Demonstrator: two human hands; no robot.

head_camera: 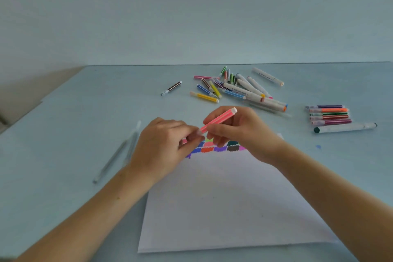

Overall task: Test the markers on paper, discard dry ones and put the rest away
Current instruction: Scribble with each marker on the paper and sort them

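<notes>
Both hands meet over the top of the paper [223, 198]. Right hand [240, 132] grips a pink marker [219, 120] by the barrel, tilted, tip end down-left; left hand [168, 140] pinches at that lower end, prob. at the cap. Can't tell whether it is going on or off, as the fingers hide the tip. Held just above the colour swatches [214, 147], so ready to test or just tested.

Counts, approx.:
- 1 marker in hand
- loose pile [234, 87] at back centre: well over a dozen, thin + fat mixed, overlapping, so exact no. unclear; likely untested
- 1 dark striped marker [171, 88] alone, left of pile
- sorted row [328, 115] at right: 5 thin ones lying parallel + 1 fat white marker [346, 127] just below; neat, so prob. the keepers
- 2 pale pen-like sticks [119, 155] left of paper, blurry; maybe rejects, not sure
- 1 sheet
</notes>
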